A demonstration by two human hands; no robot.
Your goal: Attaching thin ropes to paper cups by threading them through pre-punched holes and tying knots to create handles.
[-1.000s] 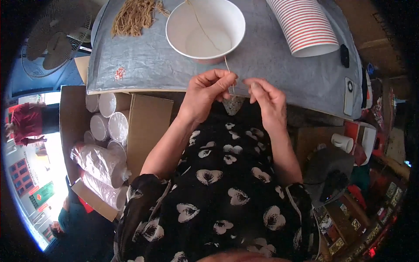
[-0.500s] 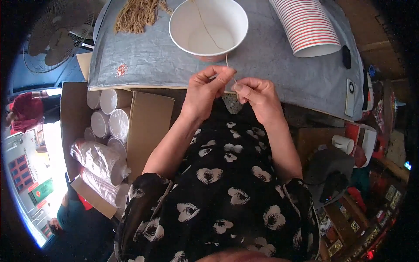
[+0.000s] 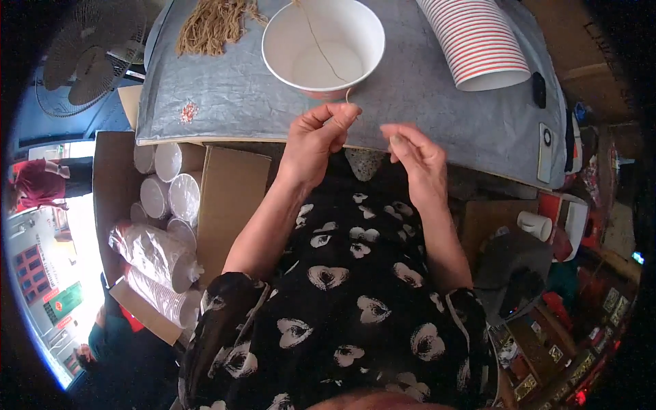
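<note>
A thin tan string (image 3: pixel 316 39) runs down inside a large white paper tub (image 3: pixel 321 87) and out over its near rim. My left hand (image 3: pixel 313 142) pinches the string's near end between thumb and fingertips, just in front of the tub. To the right, my right hand (image 3: pixel 424 160) is apart from the string, its index finger stretched out and its thumb separated; nothing shows in it. Both hands are at the table's front edge. At the back left lies a bundle of brown twine-like strands (image 3: pixel 213 27).
A grey cloth covers the table (image 3: pixel 225 102). On it are a nested stack of red-rimmed paper tubs (image 3: pixel 478 44), a black object (image 3: pixel 539 90), a phone-like slab (image 3: pixel 545 152) and red-white bits (image 3: pixel 188 111). A carton (image 3: pixel 236 198) of wrapped tubs stands lower left; a fan (image 3: pixel 89 65) beyond.
My right hand has let go of the string end and moved right, away from my left hand. The left hand keeps its pinch, shifted slightly left.
</note>
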